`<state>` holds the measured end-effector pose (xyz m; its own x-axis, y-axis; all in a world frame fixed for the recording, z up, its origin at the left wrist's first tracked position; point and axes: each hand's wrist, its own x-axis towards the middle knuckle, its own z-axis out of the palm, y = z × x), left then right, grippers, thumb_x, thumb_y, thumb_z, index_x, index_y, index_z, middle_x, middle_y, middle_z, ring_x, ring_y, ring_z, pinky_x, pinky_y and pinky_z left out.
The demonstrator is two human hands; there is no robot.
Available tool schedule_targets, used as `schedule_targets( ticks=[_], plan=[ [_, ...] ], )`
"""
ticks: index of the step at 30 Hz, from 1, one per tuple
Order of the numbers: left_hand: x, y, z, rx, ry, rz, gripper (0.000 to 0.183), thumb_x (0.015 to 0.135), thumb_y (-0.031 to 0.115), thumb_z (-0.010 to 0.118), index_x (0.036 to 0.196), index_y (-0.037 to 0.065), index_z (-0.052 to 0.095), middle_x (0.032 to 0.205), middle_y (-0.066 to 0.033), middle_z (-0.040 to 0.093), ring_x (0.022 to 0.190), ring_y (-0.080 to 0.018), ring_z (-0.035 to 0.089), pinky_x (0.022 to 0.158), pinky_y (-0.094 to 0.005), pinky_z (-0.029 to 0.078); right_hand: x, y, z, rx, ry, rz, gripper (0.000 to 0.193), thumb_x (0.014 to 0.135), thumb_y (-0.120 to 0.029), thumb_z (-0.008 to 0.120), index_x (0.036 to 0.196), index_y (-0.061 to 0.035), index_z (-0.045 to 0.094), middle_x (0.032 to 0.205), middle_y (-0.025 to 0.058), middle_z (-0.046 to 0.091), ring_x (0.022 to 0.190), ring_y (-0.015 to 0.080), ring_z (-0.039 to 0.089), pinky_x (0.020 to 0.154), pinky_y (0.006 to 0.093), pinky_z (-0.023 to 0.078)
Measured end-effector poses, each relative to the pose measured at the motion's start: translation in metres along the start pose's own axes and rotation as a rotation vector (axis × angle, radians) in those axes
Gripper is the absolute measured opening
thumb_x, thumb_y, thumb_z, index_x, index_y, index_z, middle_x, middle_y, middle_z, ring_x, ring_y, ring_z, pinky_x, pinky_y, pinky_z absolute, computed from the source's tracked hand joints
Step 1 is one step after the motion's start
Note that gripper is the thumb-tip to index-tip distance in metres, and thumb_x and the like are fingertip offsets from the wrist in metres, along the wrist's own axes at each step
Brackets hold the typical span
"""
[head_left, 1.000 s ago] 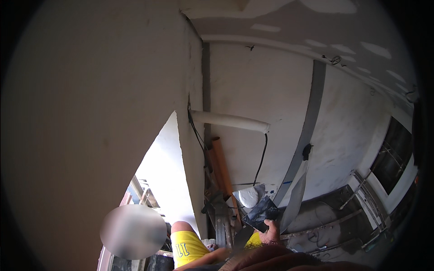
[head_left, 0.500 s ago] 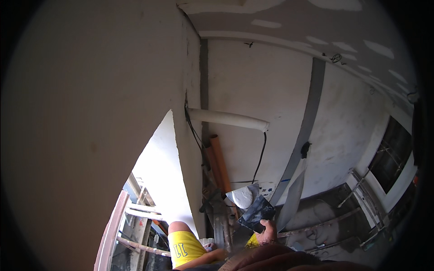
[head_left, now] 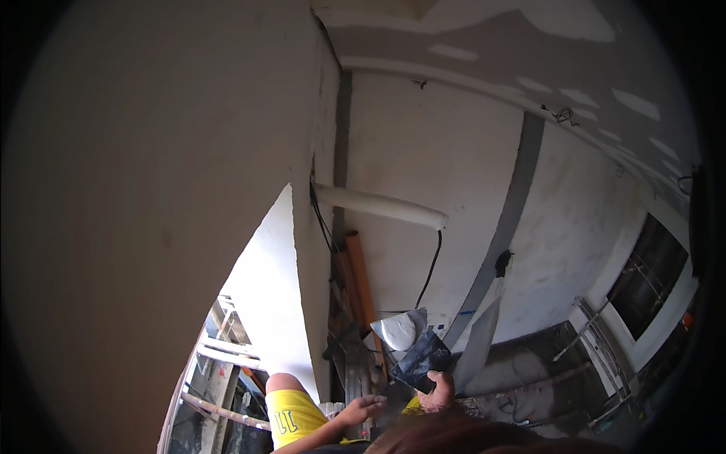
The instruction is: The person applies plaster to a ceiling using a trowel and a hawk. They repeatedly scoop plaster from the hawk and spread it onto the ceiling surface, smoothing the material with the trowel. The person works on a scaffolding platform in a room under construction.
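Note:
My right hand (head_left: 439, 390) is closed on a dark square plate (head_left: 422, 360), its thumb lying along the near edge. Just beyond that plate, a grey metal sheet or blade (head_left: 419, 316) carries a smooth white mound of paste-like material (head_left: 398, 331); whether it joins the dark plate is hidden. To the left, my left hand (head_left: 364, 409) hovers over my lap, fingers loosely stretched toward the right with nothing visible in them. My bent left knee, in yellow shorts (head_left: 286, 415), shows below a bright white slanted wall opening (head_left: 276, 287).
A plain wall (head_left: 136, 189) fills the left. From it a pale pipe (head_left: 382, 206) with a black cable (head_left: 430, 268) juts out. Orange pipes (head_left: 361, 276) lean in the corner. A pale hanging sheet (head_left: 479, 333), scaffold rails (head_left: 522, 390) and a dark window (head_left: 649, 274) are on the right.
My left hand has risen into view from near my lap. The right hand and the dark plate have shifted slightly left and down in the picture, as the whole view has moved a little.

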<state>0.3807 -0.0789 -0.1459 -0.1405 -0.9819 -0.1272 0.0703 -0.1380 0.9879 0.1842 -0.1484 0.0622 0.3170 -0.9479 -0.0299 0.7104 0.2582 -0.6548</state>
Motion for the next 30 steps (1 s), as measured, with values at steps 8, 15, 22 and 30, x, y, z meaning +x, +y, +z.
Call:
schedule_targets(
  ticks=[8,15,22,30],
  plan=[
    [-0.021,0.237,0.019,-0.164,0.084,0.469,0.044,0.109,0.02,0.051,0.147,-0.001,0.049,0.139,-0.0059,0.059,0.126,-0.0126,0.053,0.109,-0.0281,0.039,-0.011,-0.013,0.034,0.042,-0.201,0.017,0.047,0.084,-0.011,0.058,0.13,-0.0024,0.057,0.122,0.0114,0.066,0.116,0.0273,0.065,0.107,0.0434,0.05],
    [-0.023,0.257,0.036,-0.217,-0.009,0.563,0.044,0.105,0.009,0.054,0.147,-0.002,0.047,0.142,-0.0079,0.057,0.13,-0.0156,0.052,0.112,-0.0326,0.039,-0.019,-0.02,0.051,0.051,-0.287,0.063,0.05,0.085,-0.01,0.055,0.134,-0.0005,0.054,0.128,0.0132,0.064,0.121,0.0281,0.063,0.108,0.0446,0.05],
    [-0.019,0.274,0.047,-0.228,0.04,0.651,0.038,0.106,0.018,0.057,0.138,-0.003,0.054,0.128,-0.0059,0.064,0.118,-0.0113,0.056,0.102,-0.0296,0.045,-0.027,-0.027,0.067,0.095,-0.34,0.078,0.051,0.087,-0.015,0.056,0.136,-0.0013,0.054,0.127,0.0136,0.065,0.119,0.0285,0.064,0.106,0.0455,0.051],
    [-0.017,0.365,0.009,-0.374,0.101,0.676,0.028,0.109,0.028,0.051,0.118,0.001,0.053,0.102,-0.0107,0.063,0.096,-0.0221,0.068,0.088,-0.0402,0.057,-0.022,-0.058,0.054,0.121,-0.323,-0.058,0.044,0.091,-0.021,0.058,0.133,-0.0065,0.059,0.126,0.0126,0.069,0.113,0.0327,0.068,0.09,0.0506,0.057]
  ],
)
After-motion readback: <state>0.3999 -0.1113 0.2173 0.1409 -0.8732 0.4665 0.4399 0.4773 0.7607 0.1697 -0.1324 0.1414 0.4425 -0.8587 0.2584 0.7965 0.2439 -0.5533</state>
